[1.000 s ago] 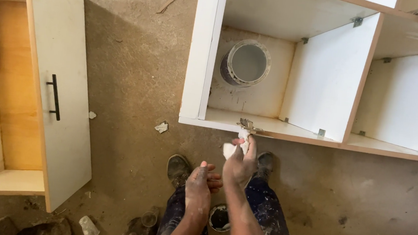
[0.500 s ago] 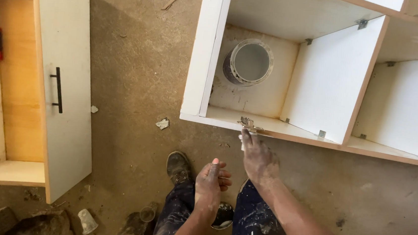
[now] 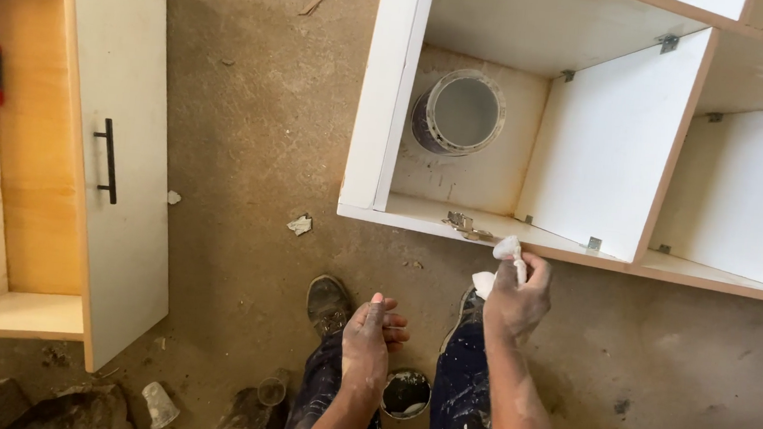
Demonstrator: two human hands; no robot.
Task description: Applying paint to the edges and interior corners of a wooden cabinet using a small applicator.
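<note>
Right hand [image 3: 513, 293] grips white putty lump [image 3: 506, 248] near cabinet [image 3: 381, 106] front edge; left hand [image 3: 367, 336] loosely curled, empty.

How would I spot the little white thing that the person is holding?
Find the white cabinet lying open on the dusty floor. Just below its front edge, near a metal hinge, the right hand pinches a small white lump. Unlike the scraps on the floor, it is held up in the fingers.
</note>
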